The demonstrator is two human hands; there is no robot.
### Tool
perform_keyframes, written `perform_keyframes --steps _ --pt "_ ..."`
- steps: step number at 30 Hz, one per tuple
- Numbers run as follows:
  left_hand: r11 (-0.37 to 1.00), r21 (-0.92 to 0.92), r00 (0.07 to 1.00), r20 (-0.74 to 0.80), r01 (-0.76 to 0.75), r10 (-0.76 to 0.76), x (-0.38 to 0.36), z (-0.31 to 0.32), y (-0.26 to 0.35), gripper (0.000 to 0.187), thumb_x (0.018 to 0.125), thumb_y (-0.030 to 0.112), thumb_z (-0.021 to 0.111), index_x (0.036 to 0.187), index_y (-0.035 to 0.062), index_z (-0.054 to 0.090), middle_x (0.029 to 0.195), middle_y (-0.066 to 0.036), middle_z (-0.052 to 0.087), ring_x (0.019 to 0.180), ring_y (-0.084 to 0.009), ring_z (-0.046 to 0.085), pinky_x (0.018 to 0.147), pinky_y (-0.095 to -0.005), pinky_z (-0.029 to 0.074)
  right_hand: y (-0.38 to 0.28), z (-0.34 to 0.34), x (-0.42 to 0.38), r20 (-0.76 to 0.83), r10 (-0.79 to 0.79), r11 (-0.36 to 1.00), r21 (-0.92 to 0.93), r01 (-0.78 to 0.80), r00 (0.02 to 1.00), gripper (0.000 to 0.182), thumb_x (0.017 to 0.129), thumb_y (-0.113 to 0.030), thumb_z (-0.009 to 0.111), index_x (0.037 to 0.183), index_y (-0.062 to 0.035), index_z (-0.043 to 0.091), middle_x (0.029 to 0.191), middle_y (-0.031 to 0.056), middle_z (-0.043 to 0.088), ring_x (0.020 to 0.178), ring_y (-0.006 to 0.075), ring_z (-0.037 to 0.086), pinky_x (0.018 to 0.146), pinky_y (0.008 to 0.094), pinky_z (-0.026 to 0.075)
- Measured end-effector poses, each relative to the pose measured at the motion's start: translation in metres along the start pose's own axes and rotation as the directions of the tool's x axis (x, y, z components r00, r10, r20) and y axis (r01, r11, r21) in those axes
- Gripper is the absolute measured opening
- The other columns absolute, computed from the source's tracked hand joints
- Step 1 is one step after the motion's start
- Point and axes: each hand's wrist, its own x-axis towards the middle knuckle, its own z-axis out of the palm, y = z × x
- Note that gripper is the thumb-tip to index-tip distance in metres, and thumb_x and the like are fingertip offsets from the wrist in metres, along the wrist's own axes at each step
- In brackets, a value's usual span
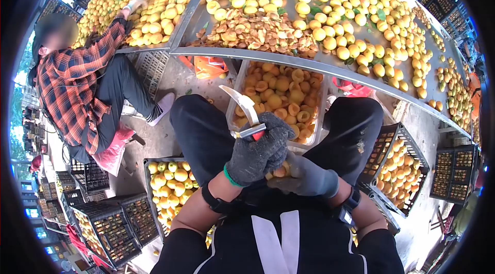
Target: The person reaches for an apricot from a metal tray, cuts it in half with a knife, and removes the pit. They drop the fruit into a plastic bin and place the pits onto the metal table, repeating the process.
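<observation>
My left hand, in a dark grey knit glove with a green cuff, is closed round the red handle of a curved knife. The blade points up and to the left, over the floor beside the bin. My right hand, in a grey glove, is closed on an apricot at my lap, close against the left hand. Part of that fruit is hidden by the gloves. Between my knees stands a pale plastic bin filled with halved apricots.
A metal table in front carries whole apricots and a heap of pits. Crates of apricots stand left and right of me. A person in a plaid shirt sits at the left, one gloved hand on the fruit.
</observation>
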Motion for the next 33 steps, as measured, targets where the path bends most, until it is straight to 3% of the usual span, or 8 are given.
perform_keyframes --steps 2,5,7,12,15,24,28,33 --pt "0.99 -0.111 0.996 0.009 0.085 -0.085 -0.004 0.0 -0.001 0.015 0.087 0.011 0.062 0.099 0.0047 0.055 0.073 -0.001 0.056 0.053 -0.008 0.051 0.046 -0.0204 0.039 -0.005 -0.007 -0.001 0.123 0.103 0.992 0.056 -0.111 0.987 0.046 0.083 -0.017 0.068 0.119 -0.0075 0.041 0.078 0.0044 0.057 0.056 0.0113 0.054 0.05 0.0238 0.044" --pt "0.894 0.407 0.969 0.226 -0.188 0.1 -0.007 0.002 -0.002 0.019 0.087 0.012 0.062 0.104 0.0047 0.057 0.084 -0.004 0.062 0.058 -0.0089 0.056 0.048 -0.0222 0.044 0.006 -0.009 0.0 0.281 0.231 0.957 0.108 -0.27 0.932 0.044 0.082 -0.019 0.069 0.116 -0.0085 0.044 0.073 0.0033 0.056 0.052 0.01 0.052 0.046 0.023 0.04" --pt "0.958 0.276 0.981 0.195 -0.076 0.022 -0.008 -0.002 -0.004 0.019 0.088 0.012 0.061 0.105 0.0047 0.057 0.085 -0.005 0.063 0.058 -0.009 0.056 0.048 -0.0222 0.043 0.009 -0.005 0.002 0.313 0.256 0.947 0.11 -0.302 0.915 0.041 0.082 -0.019 0.07 0.113 -0.0086 0.046 0.072 0.0031 0.056 0.051 0.0093 0.051 0.045 0.0225 0.039" --pt "1.0 0.013 0.998 0.06 -0.022 0.021 0.007 -0.015 -0.02 0.017 0.088 0.012 0.06 0.104 0.0053 0.058 0.085 -0.006 0.064 0.056 -0.0096 0.055 0.047 -0.0209 0.042 0.015 0.011 0.005 -0.3 -0.103 0.995 -0.039 0.096 0.948 0.03 0.082 -0.018 0.07 0.103 -0.0046 0.054 0.077 0.0043 0.058 0.053 0.0098 0.054 0.049 0.0239 0.044" --pt "0.992 0.124 0.997 -0.08 0.021 -0.011 0.014 -0.012 -0.023 0.013 0.09 0.013 0.059 0.101 0.007 0.055 0.066 -0.001 0.055 0.047 -0.0078 0.047 0.042 -0.0209 0.036 0.024 0.009 0.01 -0.372 -0.313 0.938 -0.264 0.224 0.874 0.031 0.083 -0.015 0.068 0.108 -0.0061 0.052 0.074 0.0009 0.058 0.055 0.0067 0.054 0.048 0.0208 0.044" --pt "0.968 -0.18 0.966 -0.221 -0.176 0.134 0.019 -0.036 -0.002 0.01 0.092 0.016 0.058 0.095 0.0071 0.055 0.058 0.001 0.044 0.041 -0.0071 0.038 0.036 -0.021 0.031 0.02 -0.008 0.001 -0.481 0.121 0.992 0.092 -0.087 0.868 0.034 0.084 -0.013 0.065 0.113 -0.0019 0.051 0.081 0.0059 0.06 0.056 0.0082 0.055 0.049 0.0222 0.045" --pt "0.967 -0.076 0.932 -0.294 -0.245 0.213 0.009 -0.059 0.007 0.011 0.092 0.017 0.057 0.094 0.0059 0.056 0.057 0.002 0.043 0.04 -0.0059 0.037 0.035 -0.0202 0.029 0.044 -0.029 0.02 -0.631 -0.077 0.997 -0.028 0.076 0.772 0.035 0.084 -0.013 0.065 0.114 -0.0024 0.051 0.083 0.0071 0.059 0.057 0.0078 0.054 0.05 0.0194 0.044" --pt "0.99 0.01 0.883 -0.451 -0.138 0.128 0.003 -0.085 -0.013 0.012 0.089 0.017 0.061 0.087 0.0051 0.058 0.062 0.0 0.051 0.046 -0.008 0.046 0.04 -0.0215 0.037 0.041 -0.031 0.026 -0.527 0.215 0.973 0.187 -0.134 0.822 0.038 0.09 -0.022 0.057 0.12 -0.0003 0.049 0.086 0.0063 0.058 0.073 0.0124 0.058 0.06 0.0216 0.048"
